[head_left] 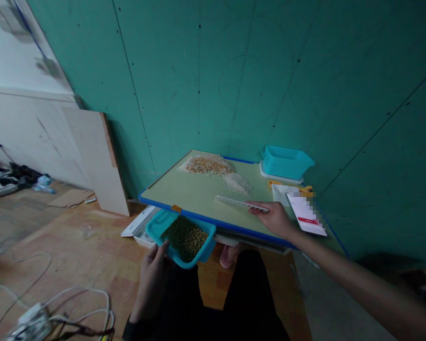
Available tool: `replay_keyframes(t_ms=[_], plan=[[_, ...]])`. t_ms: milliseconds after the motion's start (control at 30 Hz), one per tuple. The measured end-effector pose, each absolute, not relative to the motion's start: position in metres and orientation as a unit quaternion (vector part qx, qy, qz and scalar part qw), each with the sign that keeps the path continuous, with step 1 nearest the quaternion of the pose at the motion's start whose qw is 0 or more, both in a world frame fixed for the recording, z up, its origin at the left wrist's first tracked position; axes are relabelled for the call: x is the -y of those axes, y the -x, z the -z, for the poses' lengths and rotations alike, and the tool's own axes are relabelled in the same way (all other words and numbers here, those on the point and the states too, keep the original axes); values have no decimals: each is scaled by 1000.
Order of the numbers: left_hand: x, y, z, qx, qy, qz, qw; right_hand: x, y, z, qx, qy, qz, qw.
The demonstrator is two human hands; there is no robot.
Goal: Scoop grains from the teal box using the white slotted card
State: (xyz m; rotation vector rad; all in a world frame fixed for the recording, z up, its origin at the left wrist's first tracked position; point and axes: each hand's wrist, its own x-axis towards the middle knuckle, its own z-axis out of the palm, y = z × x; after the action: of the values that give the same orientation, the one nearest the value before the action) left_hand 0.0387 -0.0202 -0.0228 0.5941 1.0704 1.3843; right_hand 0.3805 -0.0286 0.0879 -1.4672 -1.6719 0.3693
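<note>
Bare right forearm (358, 278), lower right: right hand (276, 219) grips slim white strip (231, 201), apparently for sweeping tan beans (210, 165); left hand (154, 265), lower centre, clasps turquoise plastic tub (208, 249); any next stroke needs steadiness.

The fingertips of my left hand (152, 274) are hidden beneath the near blue tub (206, 252). Marks on the white strip (230, 201) in my right hand (274, 219) are too small to read. Pixel blocks cover part of the phone (303, 212). The near-left power strip (33, 319) is cut off.

Legible lettering: none — the red band (308, 221) on the pale screen (300, 206) lying on the bench (188, 189), and the dark marks (259, 207) on the white strip (230, 201), are too small or blurred to read.
</note>
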Motion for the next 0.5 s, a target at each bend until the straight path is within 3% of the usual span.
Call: replay_keyframes(t_ms=[500], plan=[[30,-36,9,-500,-228,-604,578,-36,-424,-88,617,634,-95,457]])
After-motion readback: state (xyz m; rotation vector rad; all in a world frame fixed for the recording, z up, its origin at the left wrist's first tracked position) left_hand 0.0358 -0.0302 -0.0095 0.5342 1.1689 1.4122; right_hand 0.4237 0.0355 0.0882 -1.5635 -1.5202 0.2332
